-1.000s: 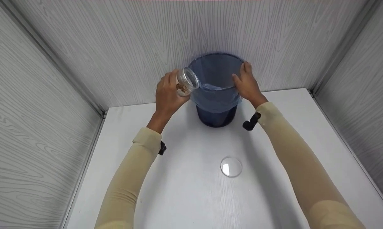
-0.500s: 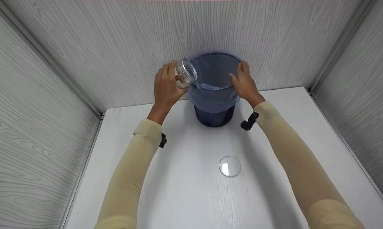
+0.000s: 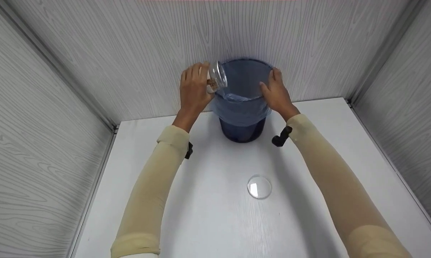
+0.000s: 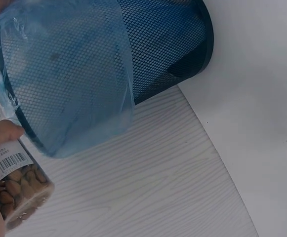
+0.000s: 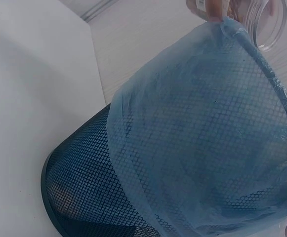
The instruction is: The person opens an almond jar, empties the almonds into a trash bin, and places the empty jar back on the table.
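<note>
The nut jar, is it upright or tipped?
Tipped: the left hand holds the jar slanted, its mouth toward the bin.

The left hand (image 3: 194,88) grips, fingers (image 3: 196,71) curled; to its right, the right hand (image 3: 277,94) pinches with its thumb (image 3: 264,87), sleeved forearms (image 3: 145,197) behind them

In the head view, the left hand (image 3: 195,87) has lifted the clear jar (image 3: 217,79) towards 1 o'clock, turning its opening further towards 3 o'clock.
</note>
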{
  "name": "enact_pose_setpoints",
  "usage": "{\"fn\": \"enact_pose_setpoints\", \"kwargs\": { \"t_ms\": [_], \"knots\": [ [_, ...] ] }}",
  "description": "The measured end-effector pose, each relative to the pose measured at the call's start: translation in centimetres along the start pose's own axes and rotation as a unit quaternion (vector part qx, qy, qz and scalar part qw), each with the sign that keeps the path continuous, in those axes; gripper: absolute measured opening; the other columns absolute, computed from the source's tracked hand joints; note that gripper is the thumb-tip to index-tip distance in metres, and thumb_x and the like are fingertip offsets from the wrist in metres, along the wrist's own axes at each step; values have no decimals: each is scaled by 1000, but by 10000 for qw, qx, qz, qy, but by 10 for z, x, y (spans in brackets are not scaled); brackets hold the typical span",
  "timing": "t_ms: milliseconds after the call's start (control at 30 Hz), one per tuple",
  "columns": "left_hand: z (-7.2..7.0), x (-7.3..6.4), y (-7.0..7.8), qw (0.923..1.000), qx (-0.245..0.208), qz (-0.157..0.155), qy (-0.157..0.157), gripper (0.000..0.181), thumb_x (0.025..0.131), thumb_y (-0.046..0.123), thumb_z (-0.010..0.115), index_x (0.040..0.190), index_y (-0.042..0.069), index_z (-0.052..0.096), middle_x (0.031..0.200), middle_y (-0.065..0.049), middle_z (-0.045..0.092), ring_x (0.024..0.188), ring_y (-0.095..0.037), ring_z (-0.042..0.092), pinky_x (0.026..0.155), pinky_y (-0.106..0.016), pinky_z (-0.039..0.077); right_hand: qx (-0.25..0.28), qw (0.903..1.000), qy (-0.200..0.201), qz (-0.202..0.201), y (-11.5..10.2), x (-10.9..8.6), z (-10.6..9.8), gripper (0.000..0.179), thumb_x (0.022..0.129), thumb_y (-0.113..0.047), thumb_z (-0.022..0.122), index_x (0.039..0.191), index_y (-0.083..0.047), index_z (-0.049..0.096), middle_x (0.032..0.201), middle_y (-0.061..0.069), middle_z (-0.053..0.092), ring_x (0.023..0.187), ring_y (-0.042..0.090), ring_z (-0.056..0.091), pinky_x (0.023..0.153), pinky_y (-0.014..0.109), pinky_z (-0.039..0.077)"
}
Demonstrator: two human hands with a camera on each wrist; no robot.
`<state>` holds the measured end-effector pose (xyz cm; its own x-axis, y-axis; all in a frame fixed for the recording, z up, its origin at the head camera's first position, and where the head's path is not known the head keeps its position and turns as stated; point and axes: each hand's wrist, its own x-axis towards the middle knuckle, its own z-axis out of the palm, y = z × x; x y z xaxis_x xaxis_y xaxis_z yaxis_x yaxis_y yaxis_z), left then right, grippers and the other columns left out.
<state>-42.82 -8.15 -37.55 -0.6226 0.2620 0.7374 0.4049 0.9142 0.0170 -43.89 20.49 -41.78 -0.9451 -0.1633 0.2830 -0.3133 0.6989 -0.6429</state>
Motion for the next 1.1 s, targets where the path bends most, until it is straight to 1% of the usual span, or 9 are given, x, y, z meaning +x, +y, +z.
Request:
{"fn": "enact_pose_setpoints", "kwargs": {
  "t_ms": [67, 267, 367, 467, 567, 667, 867, 1100],
  "knots": [
    [-1, 1, 0, 9999, 114, 88, -28, 61, 83, 15, 76, 140, 9, 54, 132, -14, 60, 126, -32, 54, 110, -45, 40, -20, 10000, -4, 6, -1, -1, 1, 76, 108, -40, 33, 156, 11, 3, 168, 20, -5, 155, 29, 3, 125, 42, 15],
    [-2, 2, -1, 9975, 590, 350, -186, 59, 82, 2, 74, 138, 8, 55, 133, -15, 59, 125, -34, 53, 110, -47, 38, 21, 9998, -153, 143, -3, -1, 1, 78, 109, -43, 31, 157, 9, -2, 168, 17, -11, 155, 28, 4, 124, 43, 17],
    [-1, 1, -1, 9961, 728, 459, -219, 58, 83, -1, 72, 137, 9, 55, 132, -16, 59, 123, -35, 54, 109, -48, 39, 34, 9997, -161, 173, -3, -1, 1, 78, 109, -43, 31, 157, 8, -2, 168, 16, -12, 155, 28, 4, 124, 43, 17],
    [0, -1, -1, 9946, 857, 533, -230, 55, 84, -3, 66, 136, 9, 56, 132, -17, 59, 122, -35, 54, 109, -48, 40, 4, 9998, -158, 157, -4, -2, 2, 78, 109, -43, 31, 157, 8, -1, 168, 17, -11, 155, 28, 3, 124, 43, 16],
    [0, 0, -1, 9933, 969, 576, -239, 54, 85, -4, 61, 137, 10, 55, 132, -17, 59, 122, -35, 54, 110, -49, 39, -2, 9998, -138, 138, -4, -2, 2, 77, 108, -42, 32, 157, 8, -1, 168, 17, -10, 155, 28, 3, 125, 42, 15],
    [0, 1, -1, 9919, 1078, 615, -253, 55, 86, -6, 59, 137, 10, 54, 132, -17, 58, 121, -36, 54, 109, -50, 39, 36, 9998, -130, 110, -5, -1, 2, 77, 108, -41, 33, 157, 8, 0, 168, 17, -10, 155, 28, 1, 125, 42, 14],
    [0, 1, 1, 9893, 1235, 720, -298, 55, 86, -8, 60, 138, 10, 53, 130, -18, 58, 122, -37, 54, 107, -50, 40, 6, 9997, -169, 151, -5, -1, 3, 78, 108, -44, 32, 157, 7, 0, 168, 17, -10, 155, 27, -4, 125, 41, 11],
    [-1, 0, 1, 9881, 1319, 732, -287, 53, 88, -3, 64, 137, 11, 52, 130, -18, 58, 121, -37, 54, 106, -50, 40, 12, 9997, -197, 162, -6, -1, 2, 78, 108, -44, 32, 158, 7, 0, 168, 17, -10, 155, 28, 0, 125, 43, 14]
  ]
}}
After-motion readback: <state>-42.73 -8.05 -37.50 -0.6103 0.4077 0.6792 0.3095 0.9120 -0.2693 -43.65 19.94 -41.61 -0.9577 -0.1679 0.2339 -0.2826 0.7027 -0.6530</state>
